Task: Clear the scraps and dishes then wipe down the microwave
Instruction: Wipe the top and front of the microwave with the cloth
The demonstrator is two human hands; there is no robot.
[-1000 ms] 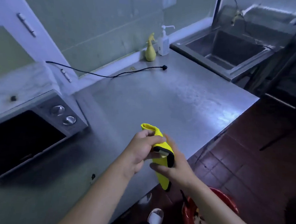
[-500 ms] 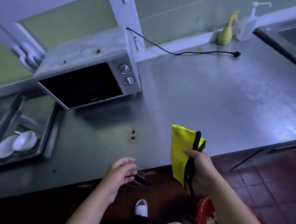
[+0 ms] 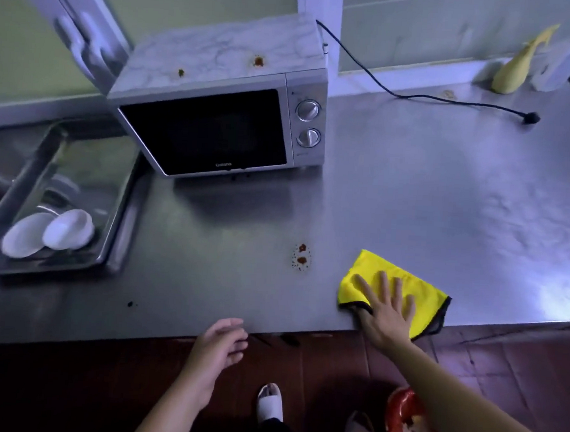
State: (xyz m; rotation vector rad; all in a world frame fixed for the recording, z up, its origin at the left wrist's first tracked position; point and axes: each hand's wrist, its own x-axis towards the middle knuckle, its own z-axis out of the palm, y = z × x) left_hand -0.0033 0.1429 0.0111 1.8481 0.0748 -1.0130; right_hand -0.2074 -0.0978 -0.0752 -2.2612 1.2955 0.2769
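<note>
A silver microwave with a dark door stands at the back of the steel counter, two brown stains on its marbled top. A yellow cloth with black edging lies flat near the counter's front edge. My right hand presses on it with fingers spread straight. A brown sauce stain marks the counter just left of the cloth. My left hand hovers at the counter's front edge, fingers loosely curled, holding nothing.
A steel tray at the left holds two white bowls. The microwave's black cord trails to an unplugged plug at the right. A yellow bottle stands by the back wall. A red bin sits on the floor.
The view swung left to the microwave. My left hand let go of the cloth and dropped to the counter edge. My right hand laid the cloth on the counter and now presses it flat.
</note>
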